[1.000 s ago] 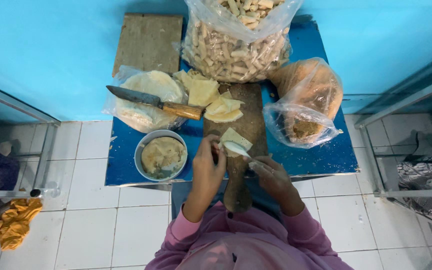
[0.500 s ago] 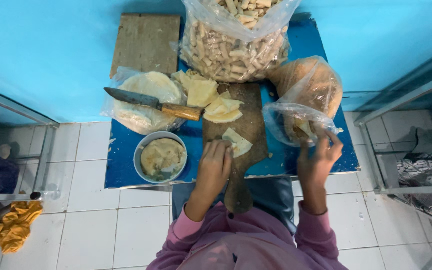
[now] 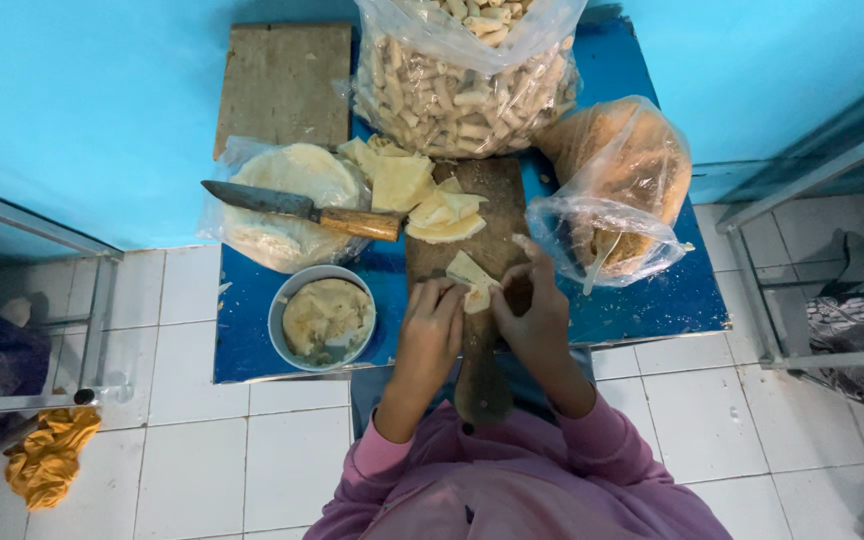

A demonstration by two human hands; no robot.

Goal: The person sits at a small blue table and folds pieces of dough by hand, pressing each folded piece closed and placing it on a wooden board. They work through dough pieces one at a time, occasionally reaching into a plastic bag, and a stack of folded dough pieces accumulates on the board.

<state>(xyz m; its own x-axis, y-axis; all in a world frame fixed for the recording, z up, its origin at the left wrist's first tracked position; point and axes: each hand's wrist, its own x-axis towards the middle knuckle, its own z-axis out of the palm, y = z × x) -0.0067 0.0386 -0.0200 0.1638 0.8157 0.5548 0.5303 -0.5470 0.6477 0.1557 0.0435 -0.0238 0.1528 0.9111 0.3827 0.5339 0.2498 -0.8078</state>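
Right hand point(image 3: 537, 315): back from the filling bag point(image 3: 617, 215) since half a second ago, pinching the wrapper point(image 3: 472, 275) | left hand point(image 3: 432, 325): fingers closed on wrapper's near edge | wrapper: on board point(image 3: 487, 195), folding resumes.

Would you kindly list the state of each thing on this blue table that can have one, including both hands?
Wrapper piece: on the wooden board, pinched by both hands.
Left hand: fingers on the wrapper piece.
Right hand: fingers on the wrapper piece.
Knife: lying flat, unheld, across the bag of round wrappers.
Metal bowl: partly filled with paste.
Bag of rolls: open, full.
Bag of filling: open.
Cut wrappers: piled loosely.
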